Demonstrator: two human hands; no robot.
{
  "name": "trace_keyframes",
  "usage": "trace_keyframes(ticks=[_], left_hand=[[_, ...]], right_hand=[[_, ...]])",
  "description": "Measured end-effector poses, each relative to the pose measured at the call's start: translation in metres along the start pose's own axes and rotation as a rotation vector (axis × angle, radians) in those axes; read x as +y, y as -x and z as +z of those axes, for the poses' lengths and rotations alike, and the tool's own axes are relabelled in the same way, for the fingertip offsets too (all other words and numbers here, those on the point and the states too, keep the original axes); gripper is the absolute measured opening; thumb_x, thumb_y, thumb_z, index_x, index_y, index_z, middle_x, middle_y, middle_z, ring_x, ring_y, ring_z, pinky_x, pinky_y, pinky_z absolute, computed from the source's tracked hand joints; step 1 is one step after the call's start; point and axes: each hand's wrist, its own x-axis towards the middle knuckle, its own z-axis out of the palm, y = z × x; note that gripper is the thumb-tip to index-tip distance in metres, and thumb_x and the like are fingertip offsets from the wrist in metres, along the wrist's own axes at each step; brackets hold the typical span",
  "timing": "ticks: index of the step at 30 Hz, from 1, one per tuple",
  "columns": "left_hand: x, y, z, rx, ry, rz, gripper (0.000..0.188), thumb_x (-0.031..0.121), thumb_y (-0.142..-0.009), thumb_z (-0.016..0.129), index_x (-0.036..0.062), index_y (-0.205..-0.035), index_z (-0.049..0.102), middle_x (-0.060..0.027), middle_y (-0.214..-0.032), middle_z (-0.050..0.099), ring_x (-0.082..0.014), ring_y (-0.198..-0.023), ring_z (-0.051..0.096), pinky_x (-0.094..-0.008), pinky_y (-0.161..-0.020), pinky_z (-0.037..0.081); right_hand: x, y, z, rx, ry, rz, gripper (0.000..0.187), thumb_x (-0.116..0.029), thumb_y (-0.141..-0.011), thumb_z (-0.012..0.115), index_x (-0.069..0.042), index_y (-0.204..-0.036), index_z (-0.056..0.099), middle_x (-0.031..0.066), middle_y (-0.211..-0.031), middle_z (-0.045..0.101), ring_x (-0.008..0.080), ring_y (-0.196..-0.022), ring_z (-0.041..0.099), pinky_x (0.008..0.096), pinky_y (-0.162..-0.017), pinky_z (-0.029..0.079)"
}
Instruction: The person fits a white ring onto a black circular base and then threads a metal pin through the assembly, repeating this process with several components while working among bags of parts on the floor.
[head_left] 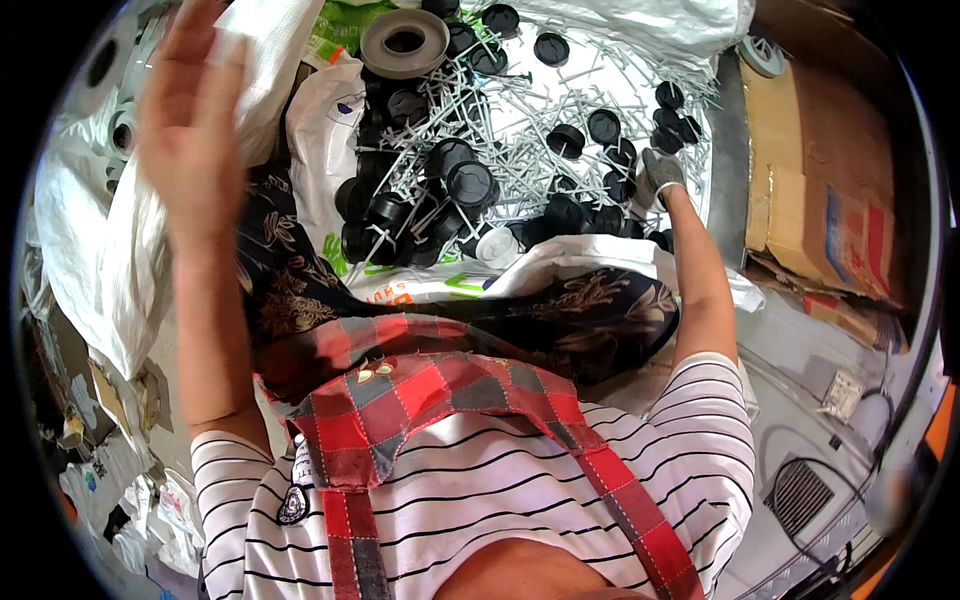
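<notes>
White plastic sacking (pixel 590 250) spreads between the left grip (pixel 195 150), blurred and wide with nothing visible in it, and the gloved right grip (pixel 660 175), whose hold I cannot tell. From just beside the right grip across toward the left, round glossy black caps (pixel 470 183), some bunched together, lie mingled with slim pale-grey rods (pixel 520 170); little looks separated.

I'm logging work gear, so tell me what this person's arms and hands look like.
Short white sleeves with thin black stripes leave the forearms bare. The right hand wears a grey glove with a paler edge at the wrist. The left hand, blurred, looks ungloved.
</notes>
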Motion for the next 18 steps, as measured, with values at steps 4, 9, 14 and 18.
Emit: trace_keyframes(ticks=[4,9,14,18], left_hand=[[0.005,0.057,0.055,-0.338,0.587,-0.516,0.044,0.011,-0.083,0.063,-0.0027,-0.122,0.05,-0.0136,-0.12,0.055,-0.0196,-0.112,0.051,-0.032,-0.098,0.038],[0.0,0.105,0.099,-0.577,0.659,-0.75,0.042,0.007,-0.084,0.059,-0.0027,-0.123,0.048,-0.0125,-0.121,0.054,-0.0185,-0.113,0.05,-0.031,-0.098,0.038],[0.004,0.124,0.128,-0.796,0.804,-1.057,0.038,0.01,-0.085,0.062,-0.0002,-0.12,0.05,-0.0084,-0.113,0.057,-0.0158,-0.103,0.055,-0.0282,-0.092,0.042],[0.018,0.125,0.125,-0.914,0.909,-1.485,0.038,0.022,-0.087,0.061,-0.0003,-0.116,0.053,-0.0067,-0.105,0.061,-0.0153,-0.09,0.059,-0.0272,-0.083,0.046]], right_hand=[[-0.002,-0.017,0.047,-0.221,-0.017,0.167,0.071,-0.059,-0.087,0.027,-0.001,-0.117,0.056,0.0312,-0.114,0.052,0.0427,-0.107,0.052,0.0424,-0.096,0.036],[0.009,-0.008,0.081,-0.342,-0.194,0.398,0.076,-0.062,-0.078,0.049,0.007,-0.108,0.056,0.0265,-0.1,0.061,0.0328,-0.094,0.06,0.0403,-0.082,0.044],[-0.029,0.055,0.026,-0.182,-0.436,-0.006,0.101,-0.041,-0.056,0.081,0.012,-0.128,0.033,0.0245,-0.118,0.053,0.0318,-0.104,0.055,0.0347,-0.088,0.045],[-0.144,0.13,-0.054,-0.256,-0.161,-0.696,0.084,-0.031,-0.062,0.077,-0.003,-0.131,0.039,0.0187,-0.112,0.058,0.0298,-0.099,0.058,0.0353,-0.086,0.046]])
